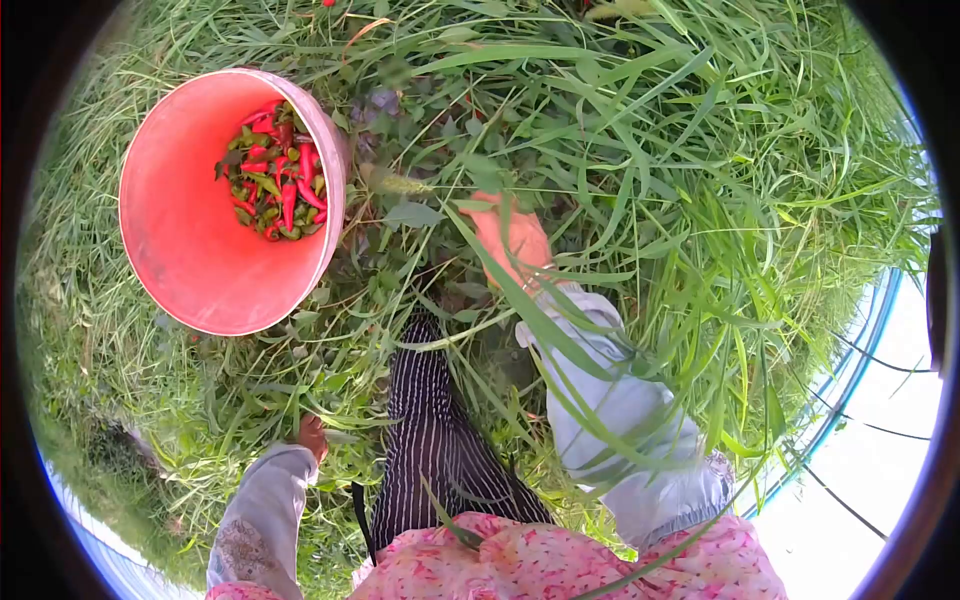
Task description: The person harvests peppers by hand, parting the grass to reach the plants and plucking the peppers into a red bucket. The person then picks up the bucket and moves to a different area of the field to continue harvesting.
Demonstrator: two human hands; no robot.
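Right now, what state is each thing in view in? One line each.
Round red plastic bucket: uncovered, partly filled.
Small red and green peppers: loose, inside the bucket.
Long green grass: standing and bent, tangled.
Pale grey cloth sleeves: down to the wrists.
Bare right hand: partly covered by grass, grip unclear.
Bare left hand: low, fingers hidden.

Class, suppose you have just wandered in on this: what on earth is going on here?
A person is working in tall grass. Their right hand reaches in among the blades, which partly hide its fingers, so any grip is unclear. The left hand is low in the grass too, with nothing visible in it. Ahead and to the left is a pinkish-red bucket holding some red and green peppers, with much of its inside bare.
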